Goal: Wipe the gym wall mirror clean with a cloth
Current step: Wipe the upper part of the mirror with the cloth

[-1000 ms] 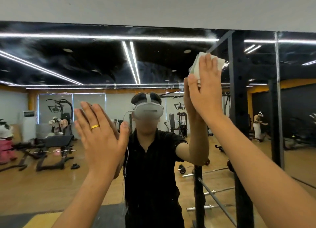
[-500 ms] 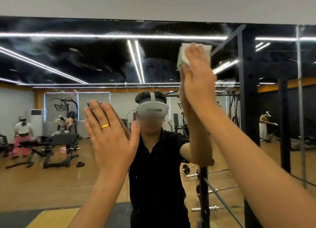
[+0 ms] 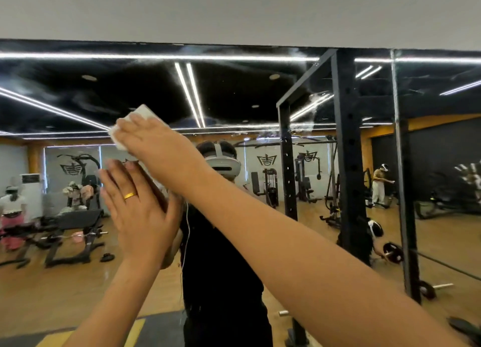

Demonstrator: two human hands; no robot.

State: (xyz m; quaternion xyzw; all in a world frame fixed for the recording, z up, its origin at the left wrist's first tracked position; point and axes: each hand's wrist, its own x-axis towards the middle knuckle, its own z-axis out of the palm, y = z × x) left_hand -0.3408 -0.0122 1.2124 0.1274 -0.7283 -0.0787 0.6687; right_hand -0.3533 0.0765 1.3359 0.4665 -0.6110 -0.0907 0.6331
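Note:
The wall mirror (image 3: 234, 91) fills the view and shows streaks and hazy smears near its top edge. My right hand (image 3: 153, 143) lies flat on a folded white cloth (image 3: 127, 128) and presses it against the glass, left of centre and above my left hand. Only the cloth's upper and left edges show past the fingers. My right arm crosses the view from the lower right. My left hand (image 3: 138, 211), with a gold ring, rests flat on the glass with straight fingers, just below the cloth.
A vertical seam (image 3: 395, 138) splits the mirror panels at the right. The white wall (image 3: 234, 10) runs above the mirror. The glass reflects a black rack, benches, weight machines and several people on a wooden floor.
My right hand has swept the cloth down and to the left across the glass, from upper right of my reflected head to just above my left hand. The left hand stays planted.

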